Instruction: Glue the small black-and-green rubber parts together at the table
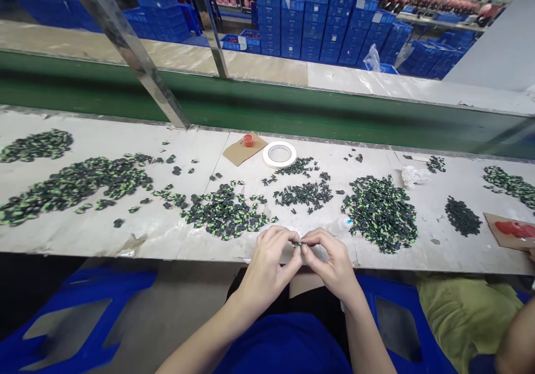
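My left hand (273, 260) and my right hand (330, 260) meet at the table's front edge, fingertips pinched around a small dark green part (300, 244) between them. Most of the part is covered by the fingers. Left of my hands spreads a pile of black and bright green pieces (225, 212). Beyond them are small dark pieces (305, 194) in loose heaps. A dense green-and-black pile (382, 212) lies to the right, and a small clear bottle with a blue tip (343, 224) is beside it.
A white tape roll (280, 155) and a red cup (248, 140) on cardboard (238, 152) stand at the back. More pieces (79, 184) cover the left. At right are a black pile (462, 216), crumpled tissue (413, 176) and another person's arm (518, 335). Blue stools (83, 307) flank me.
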The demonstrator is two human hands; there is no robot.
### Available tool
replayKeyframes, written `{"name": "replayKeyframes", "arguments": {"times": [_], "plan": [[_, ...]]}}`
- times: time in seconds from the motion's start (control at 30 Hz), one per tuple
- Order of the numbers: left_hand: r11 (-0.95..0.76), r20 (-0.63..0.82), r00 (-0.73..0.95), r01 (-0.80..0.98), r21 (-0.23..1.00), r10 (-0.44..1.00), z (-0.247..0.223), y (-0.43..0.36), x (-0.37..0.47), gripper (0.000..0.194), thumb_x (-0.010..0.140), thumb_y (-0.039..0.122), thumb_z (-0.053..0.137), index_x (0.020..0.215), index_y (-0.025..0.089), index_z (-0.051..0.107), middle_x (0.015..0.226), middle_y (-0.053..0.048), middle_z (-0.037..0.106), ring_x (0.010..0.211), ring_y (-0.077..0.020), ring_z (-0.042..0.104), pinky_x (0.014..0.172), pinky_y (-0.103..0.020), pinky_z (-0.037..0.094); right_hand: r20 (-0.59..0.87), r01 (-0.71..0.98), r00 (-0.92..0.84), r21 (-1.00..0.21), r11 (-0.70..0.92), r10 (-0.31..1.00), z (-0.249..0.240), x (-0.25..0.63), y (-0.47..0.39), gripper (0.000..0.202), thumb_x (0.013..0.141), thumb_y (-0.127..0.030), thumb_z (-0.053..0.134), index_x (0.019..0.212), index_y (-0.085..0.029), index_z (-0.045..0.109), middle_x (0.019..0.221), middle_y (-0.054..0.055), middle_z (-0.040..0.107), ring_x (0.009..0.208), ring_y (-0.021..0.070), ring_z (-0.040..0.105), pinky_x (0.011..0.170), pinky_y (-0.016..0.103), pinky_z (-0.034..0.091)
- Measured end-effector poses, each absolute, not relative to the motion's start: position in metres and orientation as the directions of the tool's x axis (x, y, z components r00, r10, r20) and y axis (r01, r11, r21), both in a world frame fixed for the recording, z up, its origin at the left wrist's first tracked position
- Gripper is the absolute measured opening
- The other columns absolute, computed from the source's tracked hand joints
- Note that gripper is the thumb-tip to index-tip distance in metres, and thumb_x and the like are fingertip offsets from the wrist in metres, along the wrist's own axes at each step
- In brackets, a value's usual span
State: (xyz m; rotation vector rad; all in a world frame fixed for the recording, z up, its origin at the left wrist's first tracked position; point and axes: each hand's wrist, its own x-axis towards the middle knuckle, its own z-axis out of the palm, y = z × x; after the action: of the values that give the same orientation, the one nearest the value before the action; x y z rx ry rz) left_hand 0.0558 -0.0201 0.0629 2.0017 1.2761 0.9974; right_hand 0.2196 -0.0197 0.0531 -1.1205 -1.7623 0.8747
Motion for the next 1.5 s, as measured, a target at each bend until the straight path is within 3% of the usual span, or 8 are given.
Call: {"name": "replayKeyframes", "arguments": {"times": [0.33, 0.53, 0.7, 1.0, 1.2, 1.27, 1.37, 1.5], "plan": [[-0.389, 0.247, 0.323, 0.52, 0.76, 0.914, 0.046, -0.016, 0.051, 0.014, 0.091, 0.019, 0.047, 0.095, 0.022, 0.06, 0.091, -0.004, 0.069, 0.089, -0.0195, 0.061, 0.084, -0.035, 0.044, 0.129, 0.328, -0.207, -0.925, 0.193, 0.97, 0.046, 0.222, -0.02, 0.014, 0.089, -0.03, 0.055, 0.084, -0.02, 0.063, 0.082, 0.004, 0.065, 0.076, 0.0165, 0.061, 0.07, 0.029, 0.049], [-0.365, 0.165, 0.398, 0.502, 0.784, 0.902, 0.047, -0.006, 0.047, 0.018, 0.091, 0.017, 0.046, 0.089, 0.024, 0.063, 0.09, -0.002, 0.071, 0.089, -0.019, 0.062, 0.094, -0.04, 0.036, -0.159, 0.059, -0.166, -0.987, -0.151, 0.973, 0.042, 0.219, -0.024, 0.029, 0.08, -0.048, 0.063, 0.083, -0.019, 0.064, 0.078, 0.002, 0.066, 0.069, 0.015, 0.062, 0.066, 0.028, 0.052], [-0.349, 0.137, 0.397, 0.532, 0.772, 0.908, 0.047, -0.003, 0.043, 0.016, 0.089, 0.019, 0.053, 0.087, 0.027, 0.067, 0.089, -0.001, 0.072, 0.102, -0.0216, 0.06, 0.097, -0.044, 0.03, -0.222, -0.034, -0.179, -0.972, -0.232, 0.959, 0.04, 0.217, -0.025, 0.036, 0.072, -0.053, 0.071, 0.076, -0.018, 0.062, 0.071, 0.0, 0.063, 0.064, 0.0137, 0.06, 0.064, 0.027, 0.05], [-0.427, 0.25, 0.386, 0.491, 0.76, 0.888, 0.035, -0.009, 0.055, 0.018, 0.087, 0.014, 0.056, 0.084, 0.026, 0.07, 0.08, -0.001, 0.073, 0.096, -0.0211, 0.061, 0.091, -0.041, 0.035, -0.192, -0.015, -0.156, -0.98, -0.197, 0.969, 0.027, 0.225, -0.028, 0.04, 0.071, -0.057, 0.07, 0.069, -0.018, 0.058, 0.063, -0.002, 0.054, 0.059, 0.0119, 0.051, 0.057, 0.025, 0.045], [-0.415, 0.165, 0.511, 0.426, 0.804, 0.844, 0.024, -0.019, 0.074, 0.015, 0.085, 0.017, 0.062, 0.087, 0.027, 0.071, 0.082, -0.001, 0.075, 0.099, -0.0219, 0.062, 0.092, -0.043, 0.039, -0.256, 0.205, -0.178, -0.954, -0.219, 0.95, 0.028, 0.257, -0.051, 0.032, 0.078, -0.047, 0.066, 0.071, -0.017, 0.062, 0.067, 0.001, 0.061, 0.061, 0.0137, 0.057, 0.059, 0.025, 0.047], [-0.359, 0.134, 0.469, 0.432, 0.827, 0.873, 0.025, -0.015, 0.067, 0.012, 0.085, 0.022, 0.063, 0.092, 0.026, 0.072, 0.089, -0.003, 0.075, 0.102, -0.023, 0.063, 0.091, -0.042, 0.043, -0.213, 0.289, -0.129, -0.942, -0.169, 0.969, 0.028, 0.274, -0.058, 0.029, 0.08, -0.045, 0.065, 0.073, -0.017, 0.065, 0.069, 0.003, 0.064, 0.063, 0.0157, 0.06, 0.059, 0.027, 0.049], [-0.264, 0.159, 0.233, 0.541, 0.798, 0.959, 0.028, 0.002, 0.043, 0.014, 0.085, 0.027, 0.062, 0.095, 0.024, 0.071, 0.097, -0.006, 0.074, 0.104, -0.0263, 0.062, 0.092, -0.046, 0.044, 0.034, 0.412, 0.22, -0.909, -0.062, 0.975, 0.025, 0.301, -0.057, 0.032, 0.079, -0.049, 0.064, 0.074, -0.017, 0.066, 0.072, 0.006, 0.066, 0.062, 0.0182, 0.06, 0.059, 0.03, 0.051], [-0.203, 0.304, -0.005, 0.734, 0.648, 0.953, 0.025, 0.037, 0.013, 0.012, 0.084, 0.024, 0.061, 0.09, 0.024, 0.071, 0.098, -0.007, 0.073, 0.106, -0.0309, 0.058, 0.093, -0.053, 0.04, 0.451, 0.711, 0.463, -0.703, -0.016, 0.763, 0.023, 0.318, -0.042, 0.037, 0.085, -0.051, 0.057, 0.098, -0.018, 0.068, 0.099, 0.012, 0.064, 0.088, 0.026, 0.06, 0.08, 0.043, 0.05]]}}
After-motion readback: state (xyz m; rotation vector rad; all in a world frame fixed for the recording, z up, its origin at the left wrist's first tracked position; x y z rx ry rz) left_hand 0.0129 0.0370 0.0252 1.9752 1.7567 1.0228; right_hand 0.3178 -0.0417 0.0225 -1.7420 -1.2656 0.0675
